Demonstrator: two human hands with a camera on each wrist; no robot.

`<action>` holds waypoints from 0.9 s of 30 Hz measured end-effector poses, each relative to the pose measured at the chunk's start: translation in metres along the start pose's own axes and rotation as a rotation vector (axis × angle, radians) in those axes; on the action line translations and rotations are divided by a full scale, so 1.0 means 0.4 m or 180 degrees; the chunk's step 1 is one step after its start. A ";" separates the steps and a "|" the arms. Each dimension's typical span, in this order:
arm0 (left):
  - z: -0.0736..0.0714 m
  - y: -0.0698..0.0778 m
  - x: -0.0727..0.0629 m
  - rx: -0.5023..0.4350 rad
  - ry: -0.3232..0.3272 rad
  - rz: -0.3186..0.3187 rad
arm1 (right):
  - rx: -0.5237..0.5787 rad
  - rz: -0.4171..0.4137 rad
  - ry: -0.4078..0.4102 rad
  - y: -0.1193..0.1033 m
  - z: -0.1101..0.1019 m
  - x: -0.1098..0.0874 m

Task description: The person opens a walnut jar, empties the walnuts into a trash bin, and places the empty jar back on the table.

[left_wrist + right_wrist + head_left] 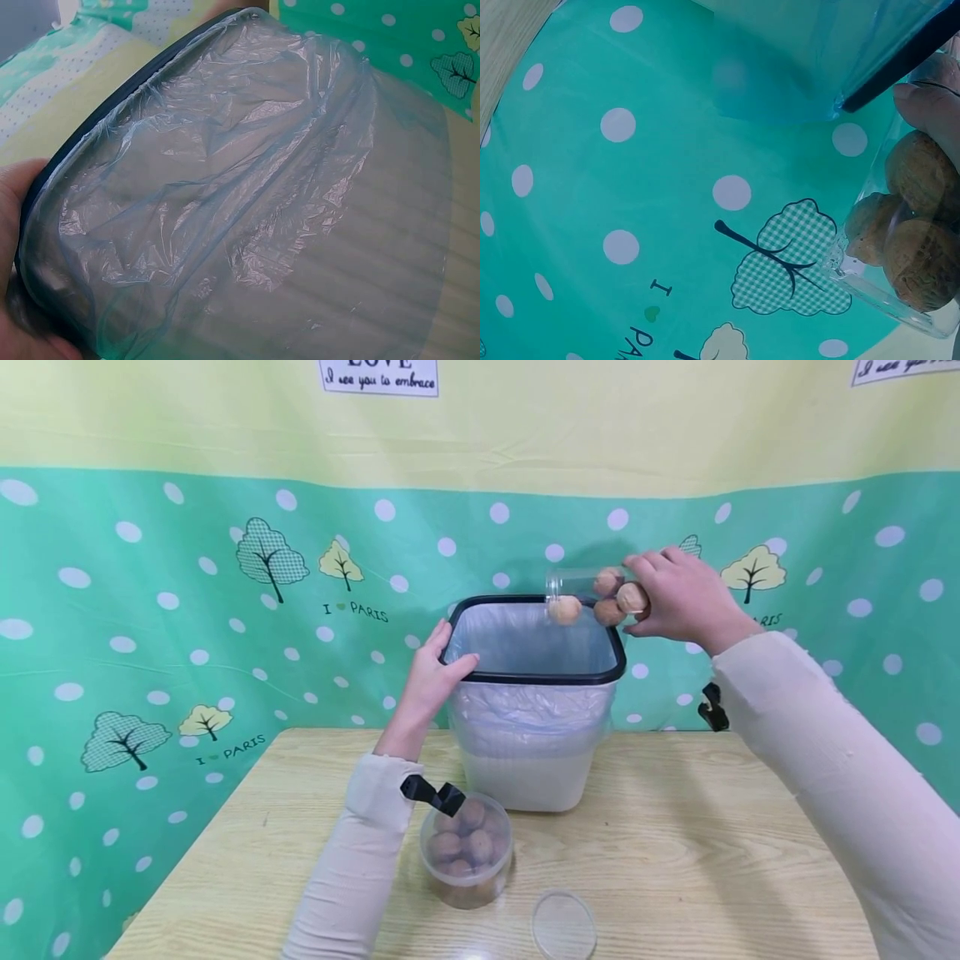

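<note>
A white trash bin with a black rim and a thin bluish liner bag stands on the table. My left hand grips its rim at the left, thumb over the inner side. In my right hand a clear plastic jar lies nearly sideways, its mouth pointing left above the bin's right part. Several walnuts are inside the jar; one walnut is at its mouth. The bottom of the bin's inside is hidden.
A round clear tub full of walnuts stands in front of the bin, by the left forearm. To its right a clear round lid lies flat on the wooden table. A green dotted curtain hangs close behind.
</note>
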State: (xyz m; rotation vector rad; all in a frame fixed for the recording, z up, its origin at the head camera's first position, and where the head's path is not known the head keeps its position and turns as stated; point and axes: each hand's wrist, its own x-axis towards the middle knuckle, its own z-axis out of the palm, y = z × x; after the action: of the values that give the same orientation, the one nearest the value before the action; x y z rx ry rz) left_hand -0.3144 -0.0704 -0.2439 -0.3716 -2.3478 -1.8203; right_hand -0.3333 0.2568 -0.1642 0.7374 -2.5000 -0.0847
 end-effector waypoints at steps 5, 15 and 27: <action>0.000 0.002 0.003 0.0036 0.0008 -0.0012 | -0.0064 -0.0056 0.0018 0.002 -0.005 0.004; 0.005 -0.001 -0.003 0.0013 0.0043 0.0077 | -0.0139 -0.0171 0.0081 0.004 -0.008 0.004; 0.005 -0.002 -0.005 -0.0001 0.0056 0.0044 | -0.0222 -0.0269 0.0094 0.004 -0.004 0.004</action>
State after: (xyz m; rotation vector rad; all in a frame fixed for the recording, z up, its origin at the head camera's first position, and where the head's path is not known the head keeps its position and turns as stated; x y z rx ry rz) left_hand -0.3127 -0.0689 -0.2457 -0.3692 -2.3277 -1.8105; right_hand -0.3345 0.2573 -0.1618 0.8095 -2.4247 -0.1887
